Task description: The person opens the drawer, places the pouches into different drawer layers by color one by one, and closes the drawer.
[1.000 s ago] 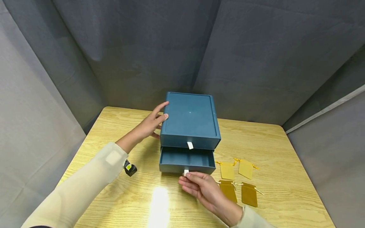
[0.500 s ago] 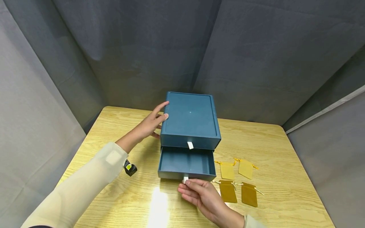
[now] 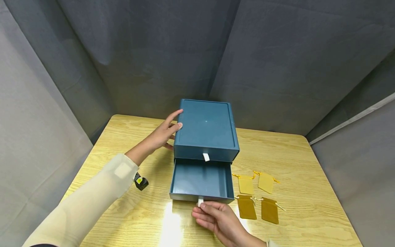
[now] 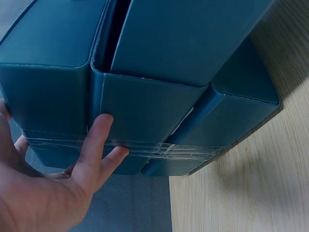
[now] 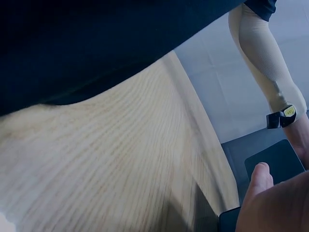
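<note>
Item: lower drawer (image 3: 202, 180) of the blue two-drawer box (image 3: 206, 129), standing mid-table; the drawer is drawn well out toward me, its inside bare as far as I can see; its white pull tab (image 3: 201, 202) sits at the middle of the front edge.

Right hand (image 3: 216, 216): my thumb and forefinger pinch that tab, the other fingers curled loosely beneath.

Left hand (image 3: 160, 135): fingers straight, pressed flat against the box's left wall, gripping nothing.

Upper drawer: closed, its own white tab (image 3: 205, 157) hanging free.

Four yellow drawstring pouches (image 3: 257, 197): flat on the wooden table (image 3: 308, 178), just right of the open drawer, apart from both hands.

Risks, as I judge them: the tab is small and could slip from my pinch or tear; a hard pull could bring the drawer right out of the box; if my left palm eases, the whole box may slide toward me; my wrist could drag the nearest pouches.
</note>
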